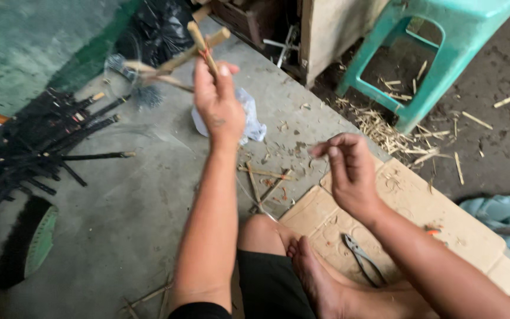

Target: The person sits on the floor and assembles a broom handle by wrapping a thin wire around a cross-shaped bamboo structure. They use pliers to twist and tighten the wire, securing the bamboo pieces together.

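Bamboo sticks (199, 47), blurred, in left hand (218, 103)

Soft, even daylight with faint shadows and no glare; the raised left hand (218, 103) and upper-left corner look motion-blurred.

sticks (199, 44): pale raw wood | stool (444, 53): glossy plastic | pliers (358, 255): dull metal | floor (143, 195): rough concrete

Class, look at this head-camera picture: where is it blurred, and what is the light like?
Head view: motion blur smears the crossed bamboo sticks above the left hand; the right hand is slightly soft; the pliers are fairly sharp; light is soft and even, without hard shadows or glare.
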